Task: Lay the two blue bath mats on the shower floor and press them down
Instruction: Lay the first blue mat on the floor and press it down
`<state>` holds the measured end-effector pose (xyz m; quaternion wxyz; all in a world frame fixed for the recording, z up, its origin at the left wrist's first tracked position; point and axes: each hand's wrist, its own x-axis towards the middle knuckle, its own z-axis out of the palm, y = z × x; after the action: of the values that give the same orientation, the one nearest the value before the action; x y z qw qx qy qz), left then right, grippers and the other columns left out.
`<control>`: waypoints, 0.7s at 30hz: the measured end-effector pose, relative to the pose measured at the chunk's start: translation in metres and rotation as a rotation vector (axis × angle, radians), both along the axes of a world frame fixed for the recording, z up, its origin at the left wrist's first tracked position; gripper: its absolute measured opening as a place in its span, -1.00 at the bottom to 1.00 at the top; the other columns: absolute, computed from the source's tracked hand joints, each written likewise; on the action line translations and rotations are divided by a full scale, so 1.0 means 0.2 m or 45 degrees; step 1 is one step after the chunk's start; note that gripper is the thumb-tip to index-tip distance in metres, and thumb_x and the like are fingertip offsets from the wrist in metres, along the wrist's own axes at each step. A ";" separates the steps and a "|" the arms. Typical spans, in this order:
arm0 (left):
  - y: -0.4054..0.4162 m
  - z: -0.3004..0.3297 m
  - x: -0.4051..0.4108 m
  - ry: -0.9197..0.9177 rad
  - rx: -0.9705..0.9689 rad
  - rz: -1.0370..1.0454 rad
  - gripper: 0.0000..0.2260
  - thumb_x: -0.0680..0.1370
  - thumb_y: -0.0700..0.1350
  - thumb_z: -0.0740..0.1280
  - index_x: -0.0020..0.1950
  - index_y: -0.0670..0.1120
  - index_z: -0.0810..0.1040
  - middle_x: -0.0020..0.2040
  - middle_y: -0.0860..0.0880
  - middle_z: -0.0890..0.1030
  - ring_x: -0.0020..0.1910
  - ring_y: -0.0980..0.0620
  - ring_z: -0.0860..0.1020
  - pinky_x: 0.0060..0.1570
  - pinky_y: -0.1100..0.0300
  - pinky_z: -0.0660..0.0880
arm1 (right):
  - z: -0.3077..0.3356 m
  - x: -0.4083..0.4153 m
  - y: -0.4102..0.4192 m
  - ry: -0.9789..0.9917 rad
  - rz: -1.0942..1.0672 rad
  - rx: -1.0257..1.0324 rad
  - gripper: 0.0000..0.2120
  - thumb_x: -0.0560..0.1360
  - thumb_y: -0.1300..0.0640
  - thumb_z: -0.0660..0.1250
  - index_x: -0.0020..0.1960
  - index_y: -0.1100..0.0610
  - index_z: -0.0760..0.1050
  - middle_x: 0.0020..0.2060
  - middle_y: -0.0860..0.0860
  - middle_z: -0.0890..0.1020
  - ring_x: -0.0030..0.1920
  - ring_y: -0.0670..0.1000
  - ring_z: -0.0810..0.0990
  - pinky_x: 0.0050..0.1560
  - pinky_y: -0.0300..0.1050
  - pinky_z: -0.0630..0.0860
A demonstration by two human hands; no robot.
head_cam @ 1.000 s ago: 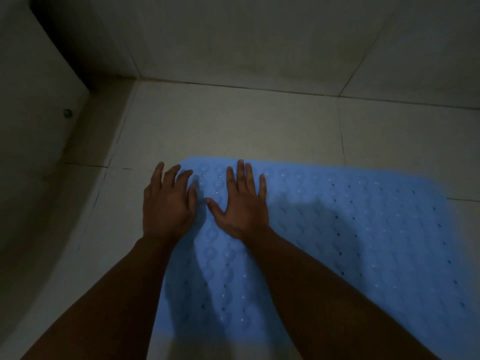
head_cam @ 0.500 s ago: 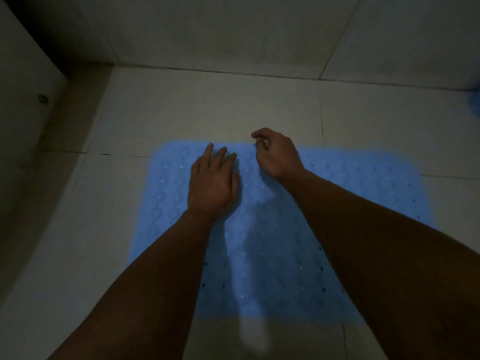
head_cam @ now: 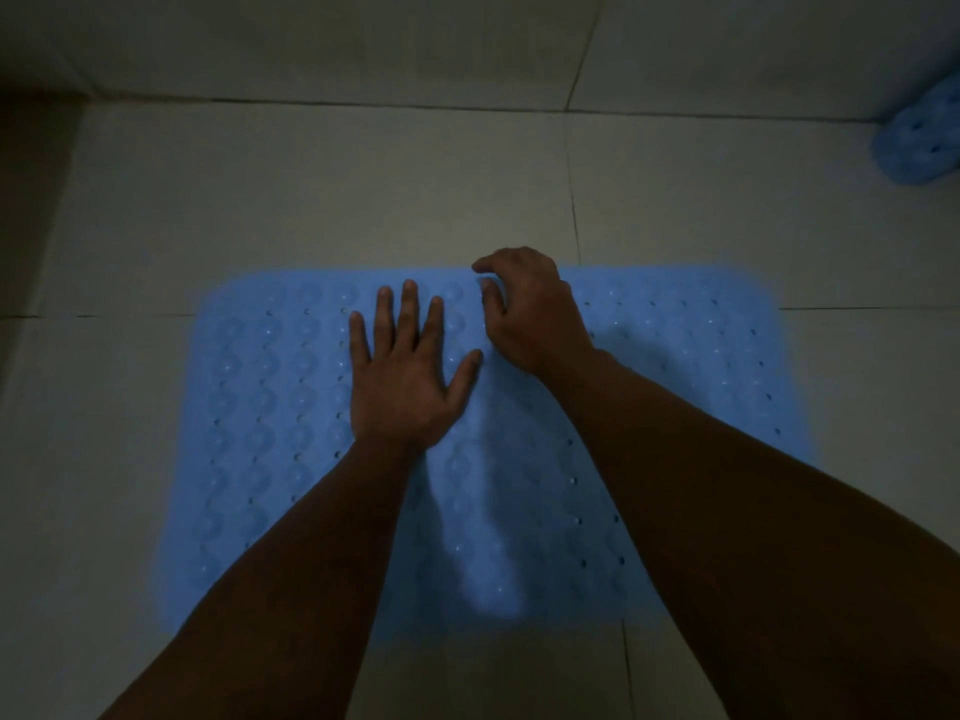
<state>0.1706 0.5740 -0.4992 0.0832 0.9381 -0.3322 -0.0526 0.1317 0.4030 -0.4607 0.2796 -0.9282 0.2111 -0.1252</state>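
One blue bath mat (head_cam: 675, 387), studded with holes and bumps, lies flat on the tiled shower floor (head_cam: 322, 200). My left hand (head_cam: 402, 371) rests palm-down on the mat's far middle, fingers straight and spread. Just to its right, my right hand (head_cam: 530, 314) is at the mat's far edge with curled fingers; index finger and thumb pinch that edge. The second blue bath mat (head_cam: 919, 137) lies bunched up in the far right corner, cut off by the frame.
The tiled wall (head_cam: 363, 39) rises just beyond the mat. A dark step or ledge (head_cam: 31, 200) runs along the left side. Bare floor tiles surround the flat mat on the left, far and near sides.
Both hands have shifted from the mat's far left corner towards its far middle. The right hand went from flat to curled at the edge. The left hand's fingers have spread.
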 end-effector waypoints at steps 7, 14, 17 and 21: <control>-0.01 0.01 -0.01 -0.020 0.027 -0.004 -0.28 0.64 0.40 -0.11 0.70 0.02 0.01 0.71 -0.08 -0.11 0.67 -0.11 -0.23 0.60 -0.27 -0.13 | 0.01 -0.06 -0.08 0.058 -0.048 0.020 -0.70 0.57 0.06 0.18 0.21 0.05 0.58 0.17 0.02 0.59 0.28 0.10 0.50 0.21 0.10 0.48; -0.02 0.01 0.01 0.052 0.102 -0.027 -0.19 0.60 0.47 -0.14 0.70 -0.01 -0.15 0.69 -0.11 -0.24 0.65 -0.11 -0.31 0.59 -0.27 -0.23 | 0.05 -0.08 -0.05 0.083 0.026 0.014 -0.68 0.58 0.03 0.20 0.28 0.05 0.55 0.23 0.03 0.58 0.30 0.11 0.50 0.25 0.12 0.47; -0.01 0.07 0.06 0.173 0.020 -0.009 -0.26 0.63 0.39 -0.16 0.70 -0.01 0.02 0.71 -0.09 -0.07 0.68 -0.09 -0.16 0.62 -0.19 -0.17 | 0.13 -0.04 -0.05 0.222 0.094 0.125 -0.52 0.60 -0.01 0.19 0.49 0.09 0.40 0.38 0.10 0.51 0.40 0.16 0.45 0.38 0.18 0.41; -0.03 0.20 0.20 0.039 -0.111 0.000 -0.37 0.63 0.27 -0.06 0.46 -0.05 0.51 0.44 -0.09 0.55 0.44 -0.15 0.46 0.40 -0.09 0.37 | 0.13 -0.02 -0.01 0.469 0.159 -0.033 -0.46 0.66 -0.04 0.17 0.59 0.10 0.23 0.52 0.12 0.37 0.55 0.16 0.27 0.51 0.16 0.25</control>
<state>0.2113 0.5685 -0.4599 0.1290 0.9327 -0.3328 -0.0523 0.1273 0.4012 -0.4338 0.2315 -0.9502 0.1993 0.0618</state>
